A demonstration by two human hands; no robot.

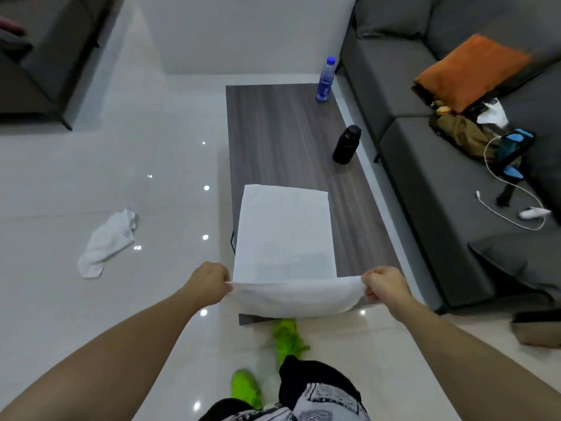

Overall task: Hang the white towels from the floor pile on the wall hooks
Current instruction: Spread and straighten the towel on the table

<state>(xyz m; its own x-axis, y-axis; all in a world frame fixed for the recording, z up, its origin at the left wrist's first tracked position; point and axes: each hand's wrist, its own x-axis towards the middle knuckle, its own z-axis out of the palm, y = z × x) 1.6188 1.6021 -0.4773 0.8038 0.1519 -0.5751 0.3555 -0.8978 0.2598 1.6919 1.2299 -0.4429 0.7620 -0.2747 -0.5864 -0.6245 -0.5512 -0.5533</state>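
Note:
A white towel (pixel 285 235) lies spread flat over the near end of a dark wooden coffee table (pixel 282 132). Its near edge is lifted off the table. My left hand (pixel 209 281) pinches the near left corner and my right hand (pixel 384 284) pinches the near right corner, so the edge sags between them. A second white towel (pixel 106 241) lies crumpled on the glossy floor to the left. No wall hooks are in view.
A blue water bottle (pixel 325 79) and a black bottle (pixel 347 144) stand on the table's right side. A grey sofa (pixel 425 165) with an orange cushion (pixel 470 69), a bag and cables runs along the right. Another grey seat (pixel 36 56) stands at the far left. My green shoes (pixel 287 338) are at the table's near end.

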